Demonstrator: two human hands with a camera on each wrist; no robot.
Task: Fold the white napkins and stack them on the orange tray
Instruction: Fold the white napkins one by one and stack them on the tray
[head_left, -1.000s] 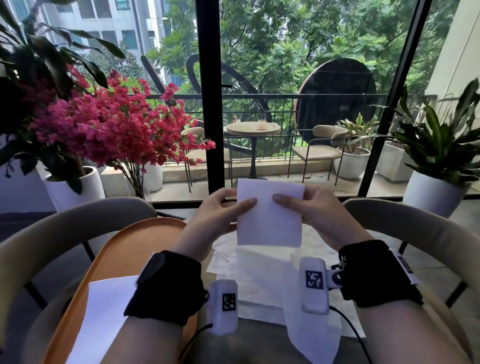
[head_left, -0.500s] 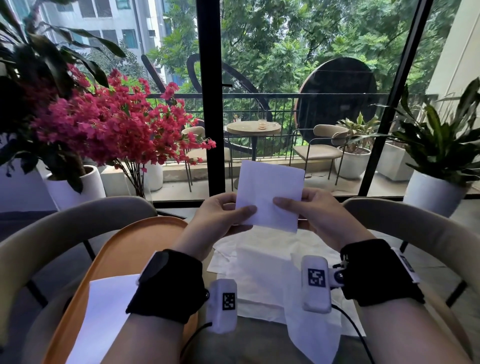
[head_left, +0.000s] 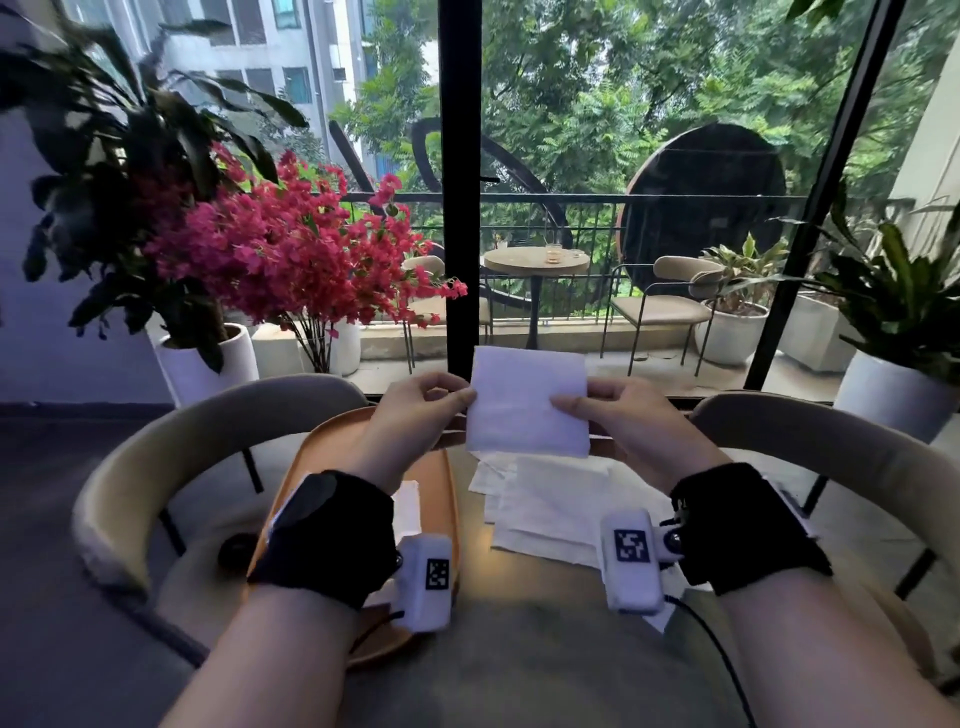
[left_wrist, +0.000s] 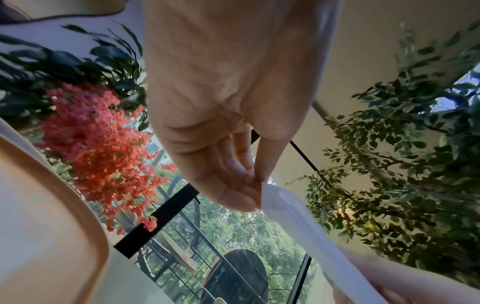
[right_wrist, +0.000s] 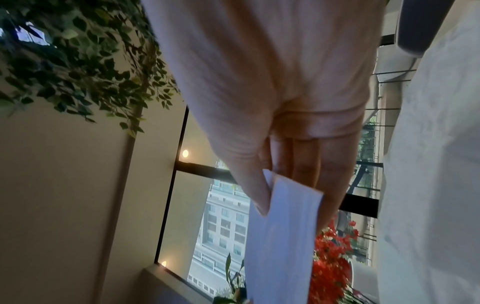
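Note:
A folded white napkin (head_left: 527, 402) is held upright in the air above the table's far edge. My left hand (head_left: 431, 402) pinches its left edge between thumb and fingers, and my right hand (head_left: 605, 410) pinches its right edge. The left wrist view shows the left hand (left_wrist: 255, 182) pinching the napkin (left_wrist: 306, 224). In the right wrist view the right hand (right_wrist: 270, 191) grips the napkin (right_wrist: 283, 236) with the thumb in front. Several unfolded white napkins (head_left: 545, 506) lie under the hands. The orange tray (head_left: 322, 457) lies left of them with a folded napkin (head_left: 408, 506) on it.
Two beige curved chair backs (head_left: 208, 431) (head_left: 841, 452) flank the small round table (head_left: 519, 644). Beyond them stand potted plants with red flowers (head_left: 270, 249), a white pot (head_left: 891, 395) at right, and a glass wall with a black frame (head_left: 457, 182).
The held napkin has been lifted and tipped upright in front of me. The view has tilted and shifted, so the tray now sits nearer the middle.

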